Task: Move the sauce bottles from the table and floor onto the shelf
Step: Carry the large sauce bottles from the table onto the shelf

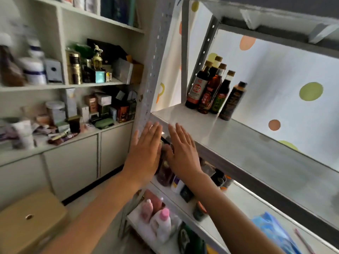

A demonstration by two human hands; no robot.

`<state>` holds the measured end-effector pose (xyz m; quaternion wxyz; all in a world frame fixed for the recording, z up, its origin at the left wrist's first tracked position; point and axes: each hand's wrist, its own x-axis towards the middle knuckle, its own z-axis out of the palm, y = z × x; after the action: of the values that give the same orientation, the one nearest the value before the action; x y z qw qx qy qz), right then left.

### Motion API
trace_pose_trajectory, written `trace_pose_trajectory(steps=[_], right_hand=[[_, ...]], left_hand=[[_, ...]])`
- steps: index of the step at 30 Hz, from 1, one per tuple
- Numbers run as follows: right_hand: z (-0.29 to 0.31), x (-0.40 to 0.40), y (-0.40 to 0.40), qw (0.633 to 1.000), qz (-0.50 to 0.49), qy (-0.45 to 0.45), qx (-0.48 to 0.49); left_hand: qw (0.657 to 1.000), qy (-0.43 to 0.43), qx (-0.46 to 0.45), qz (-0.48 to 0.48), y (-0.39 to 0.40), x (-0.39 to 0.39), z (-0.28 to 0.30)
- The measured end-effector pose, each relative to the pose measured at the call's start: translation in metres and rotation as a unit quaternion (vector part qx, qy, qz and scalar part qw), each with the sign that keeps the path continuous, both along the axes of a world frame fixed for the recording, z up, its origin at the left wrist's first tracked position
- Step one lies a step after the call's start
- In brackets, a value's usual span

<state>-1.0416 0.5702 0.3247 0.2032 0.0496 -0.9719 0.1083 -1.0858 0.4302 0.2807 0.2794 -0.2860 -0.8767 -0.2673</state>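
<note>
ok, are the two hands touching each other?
Apart. The head view shows the left hand and right hand flat and side by side before the metal shelf, with a dark gap between them where bottles on the lower tier show through.

Both flat hands, left [145,149] and right [181,153], before shelf [238,143] with sauce bottles [212,88].

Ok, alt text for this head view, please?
Two open hands, left and right, reach side by side toward a metal shelf, holding nothing. Five sauce bottles stand at the shelf's back left corner; a cluttered white cabinet stands to the left.
</note>
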Motion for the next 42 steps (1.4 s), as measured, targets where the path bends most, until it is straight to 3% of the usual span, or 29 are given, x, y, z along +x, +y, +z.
trace_pose_trajectory(steps=[4, 11, 22, 29, 35, 42], right_hand=[[-0.034, 0.034, -0.028, 0.999, 0.038, -0.005, -0.01], [-0.09, 0.096, -0.059, 0.985, 0.153, -0.03, -0.069], [-0.167, 0.237, -0.117, 0.915, 0.359, -0.126, -0.133], [-0.18, 0.328, -0.188, 0.846, 0.522, -0.105, -0.038], [-0.188, 0.434, -0.256, 0.778, 0.62, -0.092, -0.031], [-0.193, 0.579, -0.321, 0.707, 0.7, -0.096, -0.012]], left_hand=[[0.999, -0.031, 0.016, 0.022, -0.029, 0.048, -0.036], [0.983, -0.095, 0.017, 0.156, -0.063, 0.15, -0.076], [0.941, -0.133, 0.081, 0.3, -0.089, 0.355, -0.13], [0.865, -0.156, 0.055, 0.474, -0.139, 0.481, -0.144], [0.769, -0.22, 0.032, 0.6, -0.18, 0.604, -0.151], [0.688, -0.21, 0.084, 0.69, -0.217, 0.762, -0.158]])
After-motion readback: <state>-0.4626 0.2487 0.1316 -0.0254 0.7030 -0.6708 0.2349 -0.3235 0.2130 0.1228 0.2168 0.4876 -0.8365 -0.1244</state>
